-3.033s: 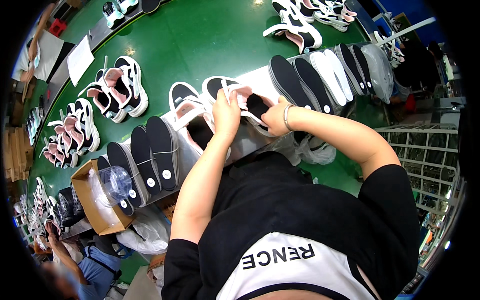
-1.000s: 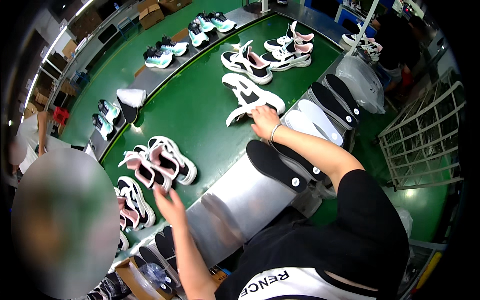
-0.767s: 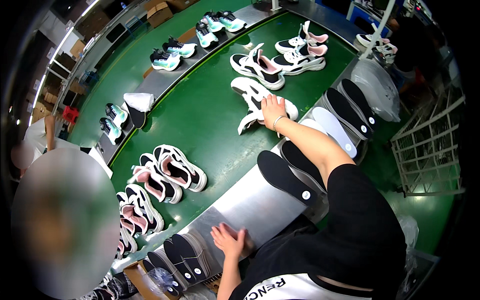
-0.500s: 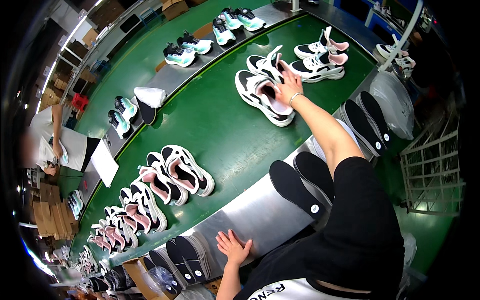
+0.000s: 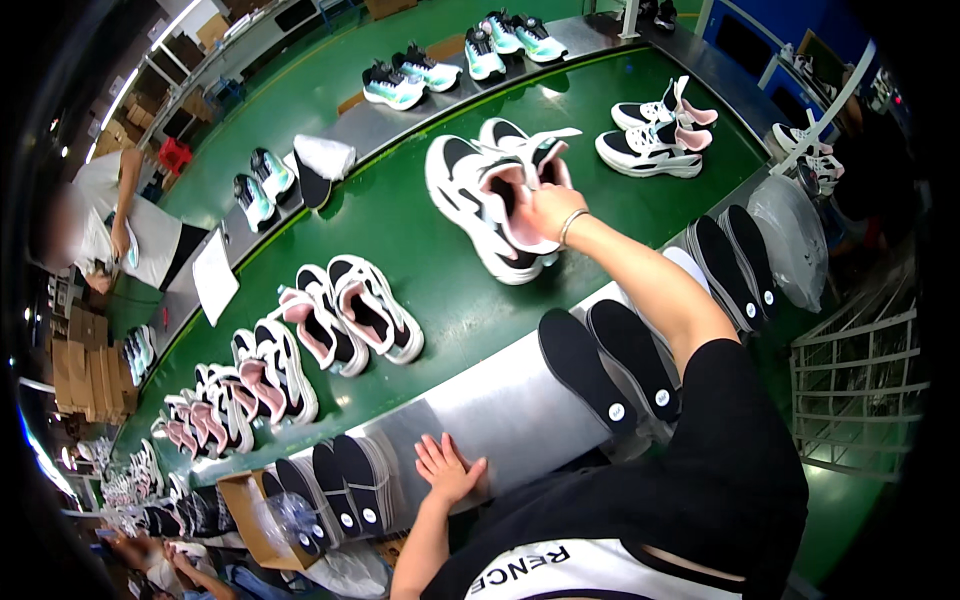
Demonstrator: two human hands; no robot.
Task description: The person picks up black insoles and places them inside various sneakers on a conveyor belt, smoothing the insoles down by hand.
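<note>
My right hand is closed on the collars of a pair of white and black sneakers with pink lining. The pair is tilted over the green belt, one shoe beside the other; I cannot tell whether their soles touch it. My left hand lies flat with fingers spread on the metal ledge and holds nothing. Nearest to it on the left are stacks of black insoles. To its right, two black insoles with round white stickers lie at the ledge's edge, seemingly on more insoles.
Another pair of sneakers stands farther up the green belt. Several matching pairs line its left part. Teal and black shoes sit on the far ledge. A cardboard box stands at lower left. A person works across the belt.
My right hand has gripped the nearer sneakers and drawn them to the left, away from the other pair. My left hand stays flat on the ledge. The whole view has shifted slightly.
</note>
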